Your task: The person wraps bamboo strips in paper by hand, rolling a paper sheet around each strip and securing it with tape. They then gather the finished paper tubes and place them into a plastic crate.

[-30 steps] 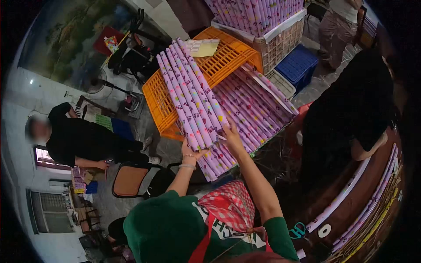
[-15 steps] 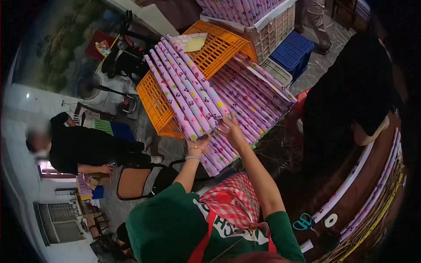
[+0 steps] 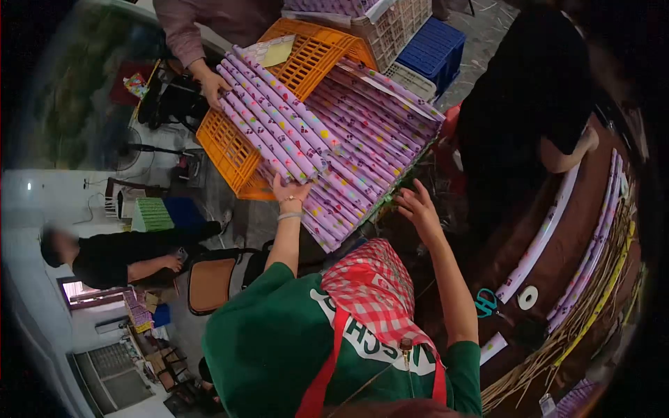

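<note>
Several pink rolls of patterned paper [image 3: 272,122] lie side by side in a bundle, slanting across the orange plastic crate [image 3: 240,164]. My left hand [image 3: 291,189] grips the near ends of this bundle, its fingers partly hidden. To the right, my right hand [image 3: 418,207] is off the rolls, its fingers spread with nothing in them. Another person's hand [image 3: 212,87] touches the far left side of the bundle. Beneath and beside it, more pink rolls [image 3: 376,150] of the same pattern are packed in a container with a green edge.
A yellow paper [image 3: 279,52] rests on the crate. Behind are a beige crate [image 3: 401,28] and a blue crate [image 3: 432,56]. At right, a brown table [image 3: 536,268] bears teal scissors [image 3: 486,303], a tape roll [image 3: 527,297] and thin sticks [image 3: 578,313]. Two other people stand at left and right.
My right hand has let go of the bundle's near end and moved right, opening. Another person's arm has come in from the top left and reached the rolls.
</note>
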A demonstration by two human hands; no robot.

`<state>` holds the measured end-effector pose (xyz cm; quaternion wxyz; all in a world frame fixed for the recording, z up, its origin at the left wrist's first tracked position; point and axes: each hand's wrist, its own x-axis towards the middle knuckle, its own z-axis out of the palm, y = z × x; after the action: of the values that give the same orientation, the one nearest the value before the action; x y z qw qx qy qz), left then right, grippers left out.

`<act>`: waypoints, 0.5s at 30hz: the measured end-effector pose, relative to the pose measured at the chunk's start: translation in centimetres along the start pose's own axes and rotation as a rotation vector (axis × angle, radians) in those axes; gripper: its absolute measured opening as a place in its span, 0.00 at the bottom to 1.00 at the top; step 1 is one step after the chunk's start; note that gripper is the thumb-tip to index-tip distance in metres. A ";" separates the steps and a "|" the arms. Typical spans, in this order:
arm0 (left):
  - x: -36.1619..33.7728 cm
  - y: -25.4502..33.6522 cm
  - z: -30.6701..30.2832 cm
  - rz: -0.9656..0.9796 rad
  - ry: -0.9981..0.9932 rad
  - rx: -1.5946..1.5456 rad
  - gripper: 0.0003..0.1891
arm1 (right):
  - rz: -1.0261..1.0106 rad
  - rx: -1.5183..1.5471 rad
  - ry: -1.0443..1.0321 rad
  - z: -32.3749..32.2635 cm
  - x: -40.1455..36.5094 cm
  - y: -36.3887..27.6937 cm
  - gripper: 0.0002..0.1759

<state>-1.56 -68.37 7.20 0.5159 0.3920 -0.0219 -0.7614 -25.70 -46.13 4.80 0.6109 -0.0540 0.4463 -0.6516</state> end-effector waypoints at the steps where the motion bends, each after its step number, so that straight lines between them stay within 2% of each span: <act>1: -0.3 -0.3 0.6 -0.004 0.014 -0.038 0.29 | -0.006 -0.017 0.018 -0.1 -1.6 -0.9 0.45; 4: 0.6 -0.4 -0.6 0.023 -0.075 0.054 0.28 | -0.056 -0.093 0.096 -1.8 -6.8 -2.4 0.43; 7: 1.8 0.2 -1.9 0.059 -0.043 0.118 0.26 | -0.144 -0.037 0.247 -3.5 -12.8 -3.1 0.37; 8: 1.2 0.2 -1.4 0.168 0.074 0.228 0.24 | -0.184 -0.054 0.267 -3.9 -15.2 -3.3 0.35; 9: 5.4 2.1 -4.7 0.159 -0.127 0.396 0.21 | -0.227 -0.072 0.295 -4.5 -17.4 -3.2 0.33; 10: 6.2 3.2 -6.0 0.141 -0.388 0.458 0.22 | -0.273 -0.030 0.341 -5.3 -19.5 -2.5 0.31; 11: 5.3 3.1 -4.0 0.102 -0.015 0.303 0.25 | -0.302 -0.007 0.389 -5.6 -21.8 -2.3 0.30; 12: 7.4 4.4 -5.2 -0.033 -0.203 0.379 0.27 | -0.330 0.016 0.432 -5.8 -24.2 -2.0 0.30; 13: 0.5 1.3 -1.0 0.000 -0.023 0.439 0.21 | -0.371 0.044 0.488 -6.2 -26.2 -1.0 0.28; 15: 5.0 -1.3 1.1 -0.118 -0.095 0.555 0.19 | -0.448 0.120 0.609 -7.0 -30.0 1.3 0.27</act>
<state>-4.08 -72.23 4.50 0.3419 0.4829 -0.2308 -0.7725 -21.63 -17.01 14.07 0.2947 0.0817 0.5459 -0.7801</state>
